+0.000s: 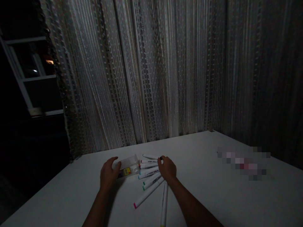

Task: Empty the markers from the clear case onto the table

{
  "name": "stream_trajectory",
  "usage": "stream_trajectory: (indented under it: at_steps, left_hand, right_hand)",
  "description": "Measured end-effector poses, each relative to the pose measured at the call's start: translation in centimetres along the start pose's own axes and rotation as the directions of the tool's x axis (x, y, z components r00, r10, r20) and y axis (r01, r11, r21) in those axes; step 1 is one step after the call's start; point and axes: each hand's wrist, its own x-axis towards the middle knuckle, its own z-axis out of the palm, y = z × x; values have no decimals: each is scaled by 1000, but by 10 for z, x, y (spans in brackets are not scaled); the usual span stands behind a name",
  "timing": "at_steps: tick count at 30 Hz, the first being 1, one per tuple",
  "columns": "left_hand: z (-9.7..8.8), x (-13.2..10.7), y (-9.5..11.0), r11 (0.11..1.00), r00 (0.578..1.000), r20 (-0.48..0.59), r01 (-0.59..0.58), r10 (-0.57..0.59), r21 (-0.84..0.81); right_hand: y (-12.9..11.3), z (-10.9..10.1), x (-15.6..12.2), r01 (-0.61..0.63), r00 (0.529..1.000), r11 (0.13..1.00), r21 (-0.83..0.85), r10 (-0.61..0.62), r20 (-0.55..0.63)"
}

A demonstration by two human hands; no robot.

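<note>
Hanging across the upper frame, a pale striped curtain (151, 72) is backing a white table (213, 195). At lower centre, a clear plastic case (129, 165) with a yellow label, its writing unreadable, is lying under the left hand (108, 173), whose fingers are curling over its end. About eight white markers (149, 179) with coloured caps are fanning out; the right hand (167, 168) is resting on them, whether gripping cannot be told.

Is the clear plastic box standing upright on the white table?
No: the clear plastic box lies on its side on the white table, under the left hand.
</note>
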Motion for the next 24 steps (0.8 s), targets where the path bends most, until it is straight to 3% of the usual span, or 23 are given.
stream_trajectory:
  at_steps: [3,7,11,17,21,24]
  left_hand:
    - [3,-1,13,976,970,201,-168,138,137]
    - [5,-3,13,925,935,338,-220,109,311]
    - [-7,0,5,884,942,315,-240,113,400]
    - [-29,3,3,984,980,174,-119,96,129]
    - [-29,2,10,979,958,254,-166,131,122]
    - [-21,1,24,917,910,356,-311,211,251]
  right_hand:
    - [-1,1,-2,41,998,996,-84,-44,-35]
    - [-5,0,-6,71,997,985,-154,-75,-22]
    - [-8,-2,-8,88,996,982,-164,-88,8]
    - [-6,-1,-6,119,993,982,-147,-116,26]
    - [-5,-1,-4,114,993,980,-164,-114,7]
    - [-8,-3,-4,166,986,981,-101,-168,-17]
